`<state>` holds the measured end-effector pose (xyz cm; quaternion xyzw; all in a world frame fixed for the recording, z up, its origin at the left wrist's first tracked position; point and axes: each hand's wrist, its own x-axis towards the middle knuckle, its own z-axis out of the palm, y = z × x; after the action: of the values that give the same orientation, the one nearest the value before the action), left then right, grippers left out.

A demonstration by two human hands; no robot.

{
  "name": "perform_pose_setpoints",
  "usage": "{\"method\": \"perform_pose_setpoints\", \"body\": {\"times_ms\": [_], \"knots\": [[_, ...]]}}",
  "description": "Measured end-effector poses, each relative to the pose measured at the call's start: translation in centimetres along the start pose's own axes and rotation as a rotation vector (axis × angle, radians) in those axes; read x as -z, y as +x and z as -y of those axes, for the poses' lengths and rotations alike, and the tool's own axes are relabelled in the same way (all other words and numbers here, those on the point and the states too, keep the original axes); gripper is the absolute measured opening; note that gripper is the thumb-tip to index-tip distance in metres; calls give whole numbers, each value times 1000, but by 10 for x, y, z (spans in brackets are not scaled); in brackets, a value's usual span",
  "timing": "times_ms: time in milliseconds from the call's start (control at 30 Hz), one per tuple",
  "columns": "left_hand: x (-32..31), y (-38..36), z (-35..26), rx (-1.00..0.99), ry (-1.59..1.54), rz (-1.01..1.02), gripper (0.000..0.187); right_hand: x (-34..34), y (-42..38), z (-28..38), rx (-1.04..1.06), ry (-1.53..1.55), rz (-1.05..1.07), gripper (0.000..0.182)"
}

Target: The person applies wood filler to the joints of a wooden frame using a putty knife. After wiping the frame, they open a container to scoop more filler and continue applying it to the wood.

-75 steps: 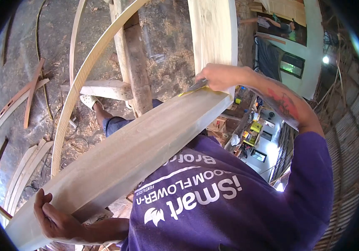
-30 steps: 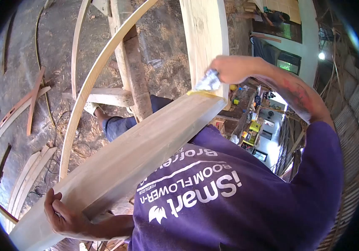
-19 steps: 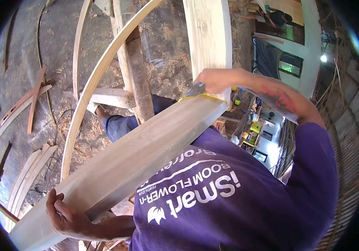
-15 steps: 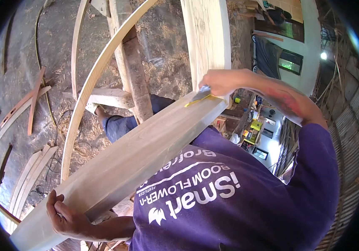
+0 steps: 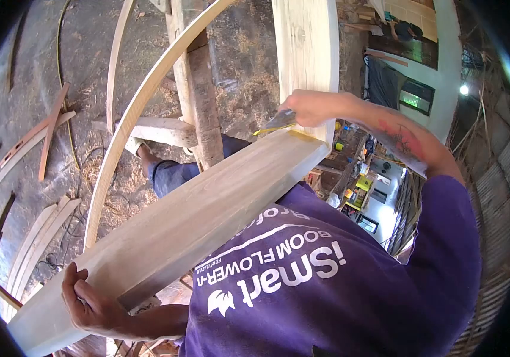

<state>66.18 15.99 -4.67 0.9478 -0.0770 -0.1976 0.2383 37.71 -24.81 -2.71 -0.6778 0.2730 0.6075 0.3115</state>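
A long smooth pale board (image 5: 189,208) runs diagonally from lower left to upper centre, its far end meeting an upright wooden plank (image 5: 308,53). Near that joint, my right hand (image 5: 311,109) is closed on a putty knife (image 5: 278,121) with yellow paste along its blade edge. A patch of yellow paste (image 5: 305,136) lies on the board's end, just below the hand. Over the board's lower-left part, my left hand (image 5: 91,303) has its fingers curled in; anything inside them is hidden.
A curved wooden strip (image 5: 133,113) arches behind the board. Rough timber supports (image 5: 204,107) stand beyond it. Loose wood pieces (image 5: 41,238), cables and shavings lie on the floor at left. Another person (image 5: 406,30) is at upper right, near the windows. Tools lie on a bench (image 5: 350,172) at right.
My right hand has drawn the putty knife up and left toward the board's far edge, exposing the yellow patch. My left hand stays over the board. The view has shifted slightly.
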Motion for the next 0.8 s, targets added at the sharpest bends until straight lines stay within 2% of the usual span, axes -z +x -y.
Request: {"method": "perform_pose_setpoints", "body": {"times_ms": [33, 67, 300, 400, 467, 600, 667, 700, 767, 800], "knots": [[1, 1, 2, 0, 4, -1, 33, -7, 2, -8, -20, 31, 0, 49], [1, 1, 2, 3, 16, 7, 33, -17, 4, -20, 63, -17, -65, 51], [1, 3, -5, 14, 65, 28, 33, -21, -4, -8, 126, -29, -58, 51], [1, 4, 0, -22, 40, 25, 33, -14, -12, 5, 67, -6, -63, 46], [0, 5, 0, -38, 33, 28, 33, -6, -15, 8, -1, -102, 56, 45], [-2, 5, 0, -21, -5, 12, 32, -4, -45, 7, -89, -52, 57, 43], [-2, 4, -6, -13, 18, 15, 32, -3, -70, 8, -49, 10, 3, 23], [-2, 4, -9, -3, 40, 23, 32, 0, -79, 1, -49, 11, -11, 23], [-2, 6, -8, -36, 35, 11, 32, 10, -98, -14, -112, -9, -125, 37], [-2, 5, -11, -27, 53, 17, 31, 21, -117, -9, -151, 116, -323, 37]]}}
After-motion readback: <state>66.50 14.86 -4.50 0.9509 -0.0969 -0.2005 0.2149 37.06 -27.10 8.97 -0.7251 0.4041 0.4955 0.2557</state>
